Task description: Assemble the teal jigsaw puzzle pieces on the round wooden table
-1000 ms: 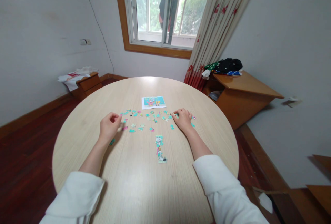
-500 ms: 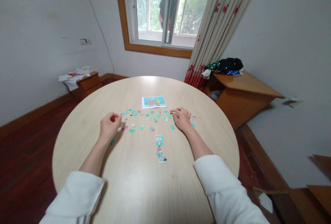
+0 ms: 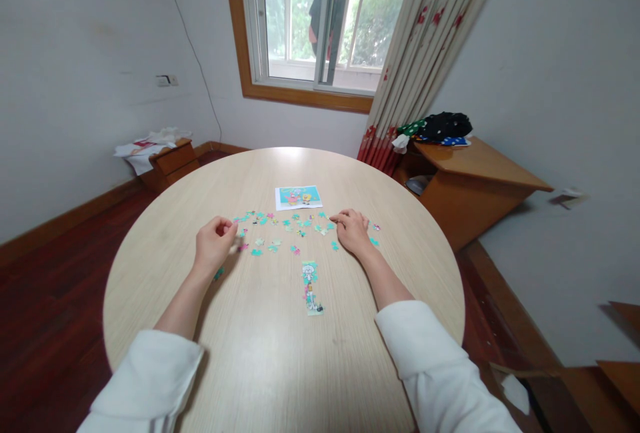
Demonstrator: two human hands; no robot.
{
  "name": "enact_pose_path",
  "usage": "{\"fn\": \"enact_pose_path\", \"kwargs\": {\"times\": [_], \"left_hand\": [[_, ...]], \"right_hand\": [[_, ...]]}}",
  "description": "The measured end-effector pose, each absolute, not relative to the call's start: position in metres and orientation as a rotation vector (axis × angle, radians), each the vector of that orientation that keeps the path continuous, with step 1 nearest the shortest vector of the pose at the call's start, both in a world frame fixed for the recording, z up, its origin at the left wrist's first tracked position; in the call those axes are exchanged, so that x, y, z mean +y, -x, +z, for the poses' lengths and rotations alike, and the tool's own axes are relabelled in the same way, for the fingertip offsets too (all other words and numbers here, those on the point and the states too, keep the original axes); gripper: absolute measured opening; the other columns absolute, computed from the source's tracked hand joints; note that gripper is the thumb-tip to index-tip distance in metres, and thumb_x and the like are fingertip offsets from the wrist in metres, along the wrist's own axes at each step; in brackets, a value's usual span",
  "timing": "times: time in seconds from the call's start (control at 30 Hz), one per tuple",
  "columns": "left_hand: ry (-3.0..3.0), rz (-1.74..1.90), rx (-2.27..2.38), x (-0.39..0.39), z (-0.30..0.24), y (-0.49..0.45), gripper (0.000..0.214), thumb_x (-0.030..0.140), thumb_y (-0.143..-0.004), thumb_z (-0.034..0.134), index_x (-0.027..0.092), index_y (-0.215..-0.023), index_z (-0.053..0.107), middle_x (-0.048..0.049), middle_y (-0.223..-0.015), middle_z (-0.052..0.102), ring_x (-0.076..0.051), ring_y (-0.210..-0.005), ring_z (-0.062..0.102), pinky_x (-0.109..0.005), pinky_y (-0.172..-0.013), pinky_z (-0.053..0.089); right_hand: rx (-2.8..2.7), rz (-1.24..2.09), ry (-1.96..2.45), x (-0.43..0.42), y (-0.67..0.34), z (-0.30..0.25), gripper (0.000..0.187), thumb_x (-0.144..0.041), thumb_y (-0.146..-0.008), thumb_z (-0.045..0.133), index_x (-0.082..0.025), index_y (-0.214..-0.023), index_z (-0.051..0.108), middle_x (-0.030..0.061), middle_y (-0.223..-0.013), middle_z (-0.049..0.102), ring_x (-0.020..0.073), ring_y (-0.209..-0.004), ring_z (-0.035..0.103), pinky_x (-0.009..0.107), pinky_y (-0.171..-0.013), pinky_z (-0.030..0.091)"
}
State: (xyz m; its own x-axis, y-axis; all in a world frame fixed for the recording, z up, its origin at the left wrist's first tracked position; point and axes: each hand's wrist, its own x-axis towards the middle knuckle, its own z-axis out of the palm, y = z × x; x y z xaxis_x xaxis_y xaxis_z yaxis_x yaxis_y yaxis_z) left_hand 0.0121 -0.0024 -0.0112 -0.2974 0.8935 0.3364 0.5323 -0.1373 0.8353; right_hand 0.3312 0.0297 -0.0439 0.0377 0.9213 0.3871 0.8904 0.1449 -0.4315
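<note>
My left hand (image 3: 215, 240) is raised a little above the table at the left end of the loose jigsaw pieces (image 3: 257, 252). Its thumb and forefinger are pinched on a small pinkish jigsaw piece (image 3: 236, 221), mostly covered by the fingertips. At the right end of the pieces, my right hand (image 3: 353, 229) lies palm down with fingers stretched, the forefinger touching the tabletop among them. Anything under that palm is hidden. Between my forearms, nearer to me, lies a joined upright strip of puzzle (image 3: 310, 288) showing a cartoon figure.
A printed reference picture (image 3: 299, 198) lies beyond the pieces on the round wooden table (image 3: 240, 366). One turquoise piece (image 3: 219, 274) sits beside my left forearm. Beyond the table are a window, a curtain (image 3: 425, 33) and a wooden cabinet (image 3: 485, 166) with cloths on it.
The view has shifted very slightly. My right forefinger has moved slightly over the pieces; my left hand keeps its pinch in nearly the same place.
</note>
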Motion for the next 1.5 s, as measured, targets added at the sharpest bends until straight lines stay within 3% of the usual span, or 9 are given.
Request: {"fn": "enact_pose_path", "kwargs": {"times": [0.43, 1.13, 1.37, 1.5], "left_hand": [[-1.583, 1.414, 1.784, -0.003, -0.009, -0.013, 0.02, 0.038, -0.065, 0.054, 0.018, -0.06, 0.053, 0.0034, -0.052, 0.047, -0.01, -0.05, 0.041, -0.022, -0.049, 0.031], [-1.592, 1.427, 1.798, 0.0, -0.014, -0.01, 0.02, 0.038, -0.066, 0.055, 0.018, -0.061, 0.054, 0.003, -0.051, 0.048, -0.011, -0.049, 0.043, -0.023, -0.049, 0.032], [-1.367, 1.506, 1.721, 0.001, -0.01, -0.008, 0.022, 0.035, -0.075, 0.042, 0.018, -0.077, 0.055, 0.0031, -0.049, 0.053, -0.013, -0.046, 0.049, -0.023, -0.047, 0.036], [-1.317, 1.543, 1.717, 0.0, -0.006, -0.008, 0.013, 0.031, -0.074, 0.041, 0.021, -0.069, 0.046, 0.0024, -0.05, 0.056, -0.013, -0.048, 0.051, -0.025, -0.05, 0.037]], "right_hand": [[-2.223, 0.098, 1.354, -0.002, -0.29, -0.015, 0.039, -0.006, -0.081, 0.043, -0.028, -0.1, 0.07, 0.0065, -0.12, 0.054, 0.0201, -0.115, 0.042, 0.04, -0.099, 0.025], [-2.304, 0.208, 1.421, 0.001, -0.294, -0.025, 0.042, -0.006, -0.08, 0.042, -0.028, -0.102, 0.069, 0.0059, -0.125, 0.053, 0.0205, -0.12, 0.042, 0.043, -0.102, 0.023], [-2.298, 0.203, 1.393, 0.003, -0.297, -0.028, 0.04, -0.006, -0.079, 0.043, -0.028, -0.099, 0.07, 0.0058, -0.124, 0.053, 0.0207, -0.12, 0.042, 0.044, -0.102, 0.023], [-2.297, 0.213, 1.385, 0.004, -0.297, -0.029, 0.04, -0.005, -0.079, 0.043, -0.027, -0.1, 0.07, 0.0068, -0.124, 0.053, 0.0211, -0.12, 0.042, 0.045, -0.103, 0.022]]}}
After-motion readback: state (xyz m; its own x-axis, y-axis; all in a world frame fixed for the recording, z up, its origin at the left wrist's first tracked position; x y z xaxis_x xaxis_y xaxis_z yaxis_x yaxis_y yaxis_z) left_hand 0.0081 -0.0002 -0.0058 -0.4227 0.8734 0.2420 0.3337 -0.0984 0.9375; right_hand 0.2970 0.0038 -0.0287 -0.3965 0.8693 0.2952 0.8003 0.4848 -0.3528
